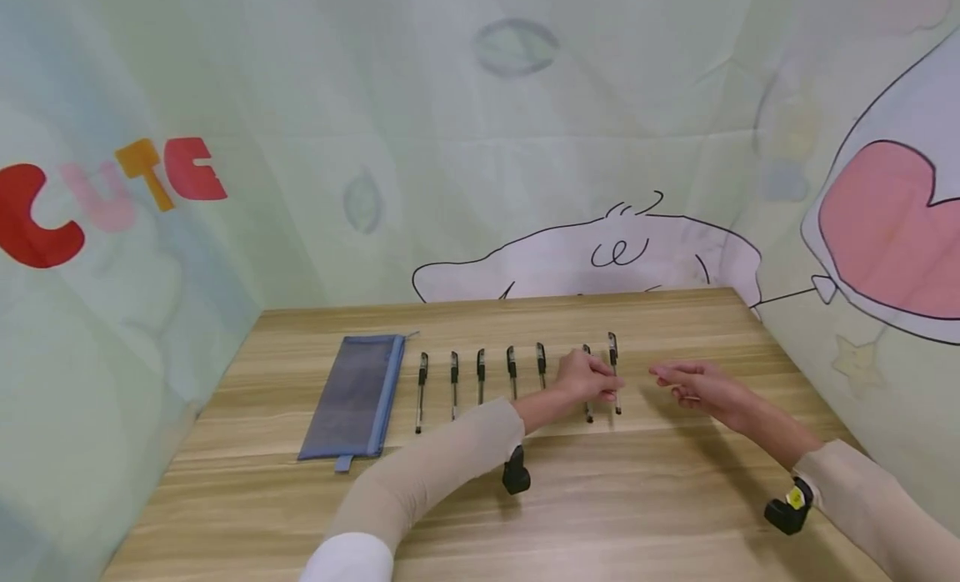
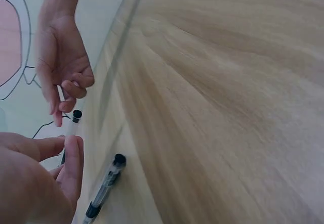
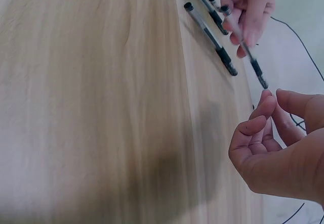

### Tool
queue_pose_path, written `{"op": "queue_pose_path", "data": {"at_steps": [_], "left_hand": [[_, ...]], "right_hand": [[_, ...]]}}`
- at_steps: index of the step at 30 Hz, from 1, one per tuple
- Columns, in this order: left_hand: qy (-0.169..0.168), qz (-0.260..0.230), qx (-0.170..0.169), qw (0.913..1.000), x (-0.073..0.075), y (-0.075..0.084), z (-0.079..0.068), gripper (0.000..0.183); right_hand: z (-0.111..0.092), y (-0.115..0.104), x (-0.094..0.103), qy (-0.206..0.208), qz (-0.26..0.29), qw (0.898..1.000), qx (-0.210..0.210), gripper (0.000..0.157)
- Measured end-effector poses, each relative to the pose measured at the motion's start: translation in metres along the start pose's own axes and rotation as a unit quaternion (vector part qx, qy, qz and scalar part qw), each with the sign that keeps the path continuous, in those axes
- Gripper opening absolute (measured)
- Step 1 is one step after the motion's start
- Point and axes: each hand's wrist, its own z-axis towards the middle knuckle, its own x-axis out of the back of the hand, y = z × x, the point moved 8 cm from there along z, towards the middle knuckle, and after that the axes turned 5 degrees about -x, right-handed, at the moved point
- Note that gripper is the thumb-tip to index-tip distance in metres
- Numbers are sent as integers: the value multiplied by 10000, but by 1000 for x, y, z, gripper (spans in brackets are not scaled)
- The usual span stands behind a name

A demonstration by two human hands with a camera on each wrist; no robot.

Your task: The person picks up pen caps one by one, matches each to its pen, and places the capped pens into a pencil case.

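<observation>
My left hand (image 1: pixel 581 378) pinches a clear pen with a black cap (image 3: pixel 258 73) between thumb and fingertips. In the right wrist view this pen is tilted, its capped end towards my right hand (image 3: pixel 273 150). Beneath the left hand, a similar pen (image 1: pixel 588 413) lies on the table, its middle hidden by the fingers. To the right of the held pen is my right hand (image 1: pixel 708 392), raised over the table with loosely curled fingers and nothing in them; a gap separates it from the pen in the head view.
Several more black-capped pens (image 1: pixel 481 372) lie in a row left of the left hand, some partly covered by its arm. A blue mesh zip pouch (image 1: pixel 352 398) lies at the left of the wooden table (image 1: pixel 600 507). Behind hangs a printed curtain (image 1: pixel 420 148).
</observation>
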Motion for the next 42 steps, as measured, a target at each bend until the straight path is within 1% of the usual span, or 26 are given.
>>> {"op": "queue_pose_path", "data": {"at_steps": [2,5,9,13,15,17,21,23,25,29,34,36,40,42], "left_hand": [[56,188,-72,9998,-5,-1,3,16],[214,632,-189,9976,-13,-2,6,12],[361,1225,-293,9914,-23,-2,9,8],[461,1462,-436,9872,-31,1,10,11],[581,1594,-537,9840,-32,3,11,13],[721,1795,-631,9791,-30,5,11,15],[869,2078,-671,9720,-27,4,11,19],[856,2056,-722,9722,-27,4,11,24],[839,2015,-791,9727,-29,3,11,29],[783,1871,-915,9749,-33,1,10,38],[723,1715,-789,9794,-32,-5,11,45],[717,1541,-717,9828,-30,-6,11,38],[722,887,-659,9913,-26,-6,11,11],[674,624,-636,9937,-23,-5,10,12]], "right_hand": [[-1,3,1,-38,-8,10000,-1,48],[-1,7,3,-64,5,10000,-37,46],[-2,11,6,-36,1,10000,-68,46],[-2,13,8,14,-18,10000,-58,51],[-2,13,9,32,-2,10000,-56,53],[-2,12,8,14,-14,10000,-22,54],[-2,11,9,47,2,10000,-19,53],[-3,10,8,15,-37,10000,9,53],[-3,12,9,79,13,9999,-65,52],[-5,13,8,78,28,9999,-99,51],[-5,15,8,51,-41,10000,-53,48],[-4,15,7,65,-85,9999,-54,48],[-3,16,8,91,-162,9998,-69,51],[-2,16,8,117,-201,9997,-84,52]]}}
